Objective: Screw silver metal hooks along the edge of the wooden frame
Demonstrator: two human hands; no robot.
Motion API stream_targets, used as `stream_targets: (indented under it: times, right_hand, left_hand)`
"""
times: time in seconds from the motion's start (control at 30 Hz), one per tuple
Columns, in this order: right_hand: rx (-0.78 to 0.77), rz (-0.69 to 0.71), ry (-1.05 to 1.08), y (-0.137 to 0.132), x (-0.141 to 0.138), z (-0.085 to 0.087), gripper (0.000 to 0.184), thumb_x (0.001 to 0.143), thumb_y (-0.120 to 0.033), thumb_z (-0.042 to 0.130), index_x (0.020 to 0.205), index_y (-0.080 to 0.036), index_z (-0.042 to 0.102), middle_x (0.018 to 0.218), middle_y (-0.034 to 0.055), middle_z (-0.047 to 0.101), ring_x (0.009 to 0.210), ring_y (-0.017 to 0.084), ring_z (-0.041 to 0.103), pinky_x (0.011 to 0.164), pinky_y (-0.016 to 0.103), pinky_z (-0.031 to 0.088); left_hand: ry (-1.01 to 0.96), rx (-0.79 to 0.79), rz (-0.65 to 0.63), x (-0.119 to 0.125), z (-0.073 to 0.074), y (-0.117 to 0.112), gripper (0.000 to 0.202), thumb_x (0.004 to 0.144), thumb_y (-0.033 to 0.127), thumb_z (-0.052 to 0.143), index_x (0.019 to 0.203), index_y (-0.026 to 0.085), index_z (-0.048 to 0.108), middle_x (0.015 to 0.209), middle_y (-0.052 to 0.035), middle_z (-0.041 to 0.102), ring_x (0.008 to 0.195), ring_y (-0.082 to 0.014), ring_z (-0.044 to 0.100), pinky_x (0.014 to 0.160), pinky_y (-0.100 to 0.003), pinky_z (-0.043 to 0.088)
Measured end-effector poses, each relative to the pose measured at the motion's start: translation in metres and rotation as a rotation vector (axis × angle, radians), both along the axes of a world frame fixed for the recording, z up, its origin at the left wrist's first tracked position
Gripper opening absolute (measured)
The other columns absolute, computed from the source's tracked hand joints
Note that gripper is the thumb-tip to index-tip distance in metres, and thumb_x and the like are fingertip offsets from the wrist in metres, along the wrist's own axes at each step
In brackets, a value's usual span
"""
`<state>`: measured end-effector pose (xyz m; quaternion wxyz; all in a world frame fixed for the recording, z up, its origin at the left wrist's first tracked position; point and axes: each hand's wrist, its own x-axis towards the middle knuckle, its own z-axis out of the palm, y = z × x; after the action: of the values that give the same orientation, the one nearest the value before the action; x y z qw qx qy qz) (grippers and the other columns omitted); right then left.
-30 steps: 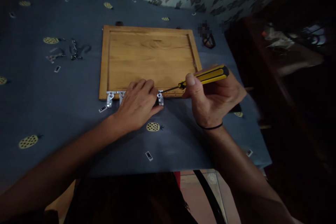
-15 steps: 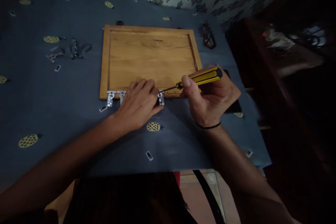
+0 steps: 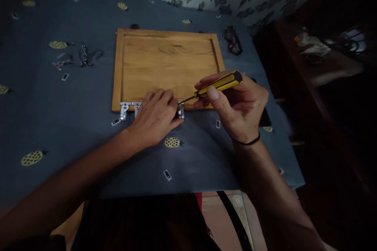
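Screwdriver (image 3: 219, 83): between thumb and fingers of the right hand (image 3: 243, 104), its thin shaft slanting down to the right end of the metal fitting (image 3: 125, 111); yellow handle, black stripes, black butt.
Right fingers: closed around the handle.
Left hand (image 3: 154, 117): fingers curled over the fitting's middle; undersides hidden, so cannot tell whether they grip it.
Fitting: shiny silver, along the wooden panel's (image 3: 167, 66) near edge, hooked parts jutting past it.
Panel: golden brown, framed, on the blue-covered table (image 3: 88, 125).
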<state>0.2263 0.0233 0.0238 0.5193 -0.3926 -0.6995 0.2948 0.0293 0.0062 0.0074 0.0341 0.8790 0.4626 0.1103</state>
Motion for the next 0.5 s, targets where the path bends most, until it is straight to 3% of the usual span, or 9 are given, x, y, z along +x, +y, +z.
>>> stream_targets:
  times: [0.1,0.3,0.5]
  right_hand:
    - [0.014,-0.026,-0.040,0.0010,0.0012,-0.0019,0.026,0.097,-0.053,0.076,0.098,-0.027,0.077,0.098,-0.0011,0.079,0.057,0.012,0.072,0.054,0.028,0.062]
    - [0.156,-0.144,-0.079,0.0041,0.0008,-0.0069,0.029,0.090,-0.051,0.085,0.082,-0.026,0.073,0.072,-0.0040,0.071,0.049,0.012,0.065,0.045,0.027,0.053]
    - [0.243,-0.192,-0.055,0.0031,-0.0034,-0.0084,0.023,0.091,-0.045,0.085,0.082,-0.028,0.073,0.069,-0.0055,0.069,0.048,0.012,0.066,0.045,0.025,0.052]
  left_hand:
    - [-0.010,0.008,0.008,0.0000,-0.0011,-0.0002,0.027,0.099,0.035,0.078,0.112,0.012,0.075,0.113,-0.0148,0.072,0.112,-0.0341,0.065,0.091,-0.043,0.049]
    - [0.007,-0.021,0.006,-0.0001,0.0014,-0.0005,0.028,0.099,0.035,0.078,0.114,0.012,0.074,0.115,-0.0155,0.072,0.114,-0.0347,0.065,0.092,-0.043,0.049]
    - [0.000,-0.010,0.001,-0.0008,0.0003,-0.0001,0.028,0.099,0.035,0.079,0.113,0.011,0.074,0.113,-0.0149,0.071,0.112,-0.0342,0.064,0.091,-0.043,0.049]
